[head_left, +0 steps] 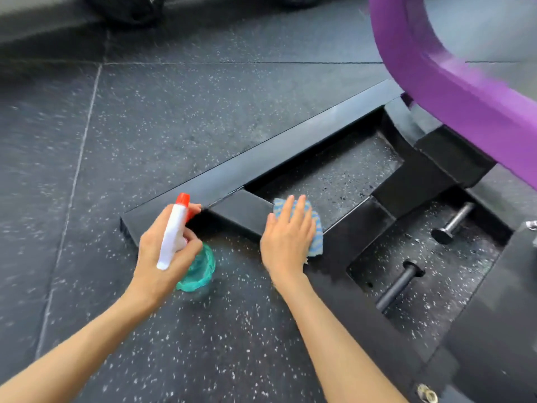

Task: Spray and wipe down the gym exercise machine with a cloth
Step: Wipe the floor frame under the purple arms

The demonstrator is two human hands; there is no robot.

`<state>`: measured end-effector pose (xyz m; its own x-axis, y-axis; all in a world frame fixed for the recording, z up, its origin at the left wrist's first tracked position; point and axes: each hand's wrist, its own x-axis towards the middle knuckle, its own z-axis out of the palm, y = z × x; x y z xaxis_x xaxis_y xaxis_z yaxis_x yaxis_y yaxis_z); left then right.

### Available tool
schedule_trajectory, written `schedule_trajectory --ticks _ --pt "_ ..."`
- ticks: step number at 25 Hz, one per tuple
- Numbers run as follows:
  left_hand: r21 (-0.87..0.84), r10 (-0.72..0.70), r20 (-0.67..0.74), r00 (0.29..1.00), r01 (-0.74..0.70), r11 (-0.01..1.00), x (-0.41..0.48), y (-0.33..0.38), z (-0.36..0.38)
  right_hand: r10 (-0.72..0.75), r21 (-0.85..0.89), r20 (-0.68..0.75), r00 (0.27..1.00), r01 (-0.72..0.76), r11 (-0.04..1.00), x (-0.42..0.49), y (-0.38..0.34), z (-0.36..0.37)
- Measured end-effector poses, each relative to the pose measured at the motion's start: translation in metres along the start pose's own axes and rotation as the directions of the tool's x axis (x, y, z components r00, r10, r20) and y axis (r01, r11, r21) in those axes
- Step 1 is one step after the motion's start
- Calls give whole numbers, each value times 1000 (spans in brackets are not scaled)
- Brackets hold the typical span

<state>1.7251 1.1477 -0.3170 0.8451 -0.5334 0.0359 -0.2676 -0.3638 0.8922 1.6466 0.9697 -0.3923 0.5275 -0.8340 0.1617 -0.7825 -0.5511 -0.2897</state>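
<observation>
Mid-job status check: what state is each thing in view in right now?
left hand: grips the spray bottle.
spray bottle: held, red nozzle pointing toward the base frame.
right hand: flat, fingers straight, pressing the cloth.
cloth: pressed flat on the base frame.
base frame: cloth on one crossbar.
weight pegs: both bare, no plates.

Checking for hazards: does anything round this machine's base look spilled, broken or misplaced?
Nothing stands out. The left hand grips the spray bottle, the right hand presses the cloth on the black base frame, and no puddle shows on the floor.
</observation>
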Motion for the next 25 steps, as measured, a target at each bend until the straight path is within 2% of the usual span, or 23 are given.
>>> schedule_trajectory --ticks 3,6,8,10,12,13,15,17,18,20,21,22,25 --pt "51 -5 -124 992 12 999 -3 -12 -14 -174 -16 92 980 177 984 -21 -81 12" --pt "92 43 -110 993 -33 995 -5 -22 -23 -294 -54 86 952 299 953 -11 -79 15" --pt "127 89 -116 989 -74 989 -3 -27 -24 -245 -108 89 966 253 961 -17 -42 11" --pt "160 147 -151 977 -123 979 0 -30 -19 -56 -163 34 998 60 985 -21 -21 5" --pt "130 125 -222 967 -98 987 -1 -30 -7 96 -100 45 994 -91 991 -13 -47 10" --pt "105 107 -264 959 -82 991 -2 -30 -4 67 -72 51 996 -63 995 -9 -70 13" --pt "81 109 -296 949 -88 993 -3 -31 -2 -128 -65 30 991 130 989 -10 -88 21" --pt "89 149 -268 952 -129 988 -4 -34 -4 -232 -100 24 972 233 967 -18 -56 17" --pt "95 170 -267 949 -149 984 -3 -34 -5 -208 -116 2 978 206 972 -23 -32 12" --pt "112 174 -269 947 -148 983 -1 -36 -4 -49 -101 -73 996 41 994 -30 -5 4" --pt "121 155 -277 948 -126 985 -1 -35 -3 20 -86 -75 997 -26 996 -28 -10 6" --pt "124 128 -289 949 -96 988 -3 -34 -1 27 -58 -67 997 -31 998 -22 -28 9" --pt "126 77 -298 951 -41 991 -7 -28 4 -228 4 2 974 228 974 -12 -89 24"
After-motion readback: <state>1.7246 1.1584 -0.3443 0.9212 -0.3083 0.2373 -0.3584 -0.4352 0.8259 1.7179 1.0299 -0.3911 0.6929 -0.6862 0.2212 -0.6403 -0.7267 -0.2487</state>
